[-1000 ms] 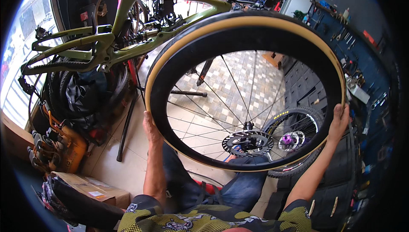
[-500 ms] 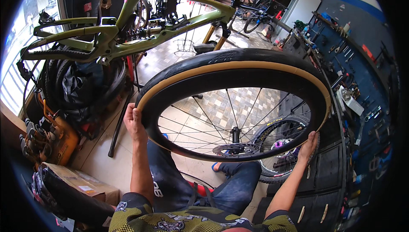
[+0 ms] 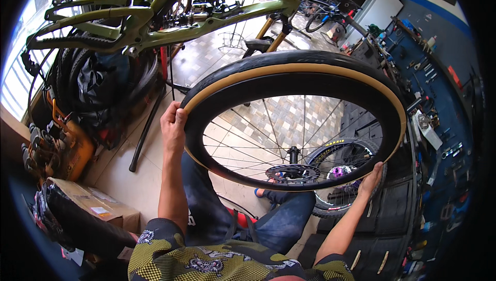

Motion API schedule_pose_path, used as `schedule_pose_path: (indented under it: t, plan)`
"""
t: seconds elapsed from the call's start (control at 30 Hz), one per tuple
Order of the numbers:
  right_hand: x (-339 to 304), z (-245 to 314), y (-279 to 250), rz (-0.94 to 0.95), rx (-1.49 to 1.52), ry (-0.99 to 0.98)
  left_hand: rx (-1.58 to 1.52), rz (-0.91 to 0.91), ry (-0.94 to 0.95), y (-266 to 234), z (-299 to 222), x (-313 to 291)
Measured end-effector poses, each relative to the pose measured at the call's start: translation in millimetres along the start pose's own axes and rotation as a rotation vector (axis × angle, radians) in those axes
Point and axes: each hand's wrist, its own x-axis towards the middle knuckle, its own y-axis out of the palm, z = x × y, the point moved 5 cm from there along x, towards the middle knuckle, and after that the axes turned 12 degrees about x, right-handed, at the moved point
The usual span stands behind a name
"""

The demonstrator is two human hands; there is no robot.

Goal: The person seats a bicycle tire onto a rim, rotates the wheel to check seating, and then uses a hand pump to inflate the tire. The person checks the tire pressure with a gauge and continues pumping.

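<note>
Head view: the wheel (image 3: 294,82) sits tilted at the middle of your view, leaning toward three o'clock, held up over your lap. Your left hand (image 3: 173,125) grips its tyre at nine o'clock, thumb on the near side; your right hand (image 3: 370,180) holds its edge at four o'clock, fingers mostly hidden behind. A disc rotor (image 3: 293,173) shows at the wheel's six o'clock. A green bike frame (image 3: 206,30) is at eleven o'clock, a cardboard box (image 3: 98,206) at eight.

Green bicycle frame (image 3: 173,35), orange machine (image 3: 77,153) — cardboard box (image 3: 85,198) nearby, tool wall (image 3: 445,110)
</note>
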Motion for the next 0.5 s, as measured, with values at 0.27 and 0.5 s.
schedule_pose_path:
  t: [0.27, 0.5]
  plan:
    - [5, -11, 9, -0.088, -0.015, 0.044, 0.180, -0.045, 0.054, -9, -7, 1]
    - [6, -12, 23, -0.044, 0.047, 0.085, 0.162, -0.068, 0.047, -11, -13, -4]
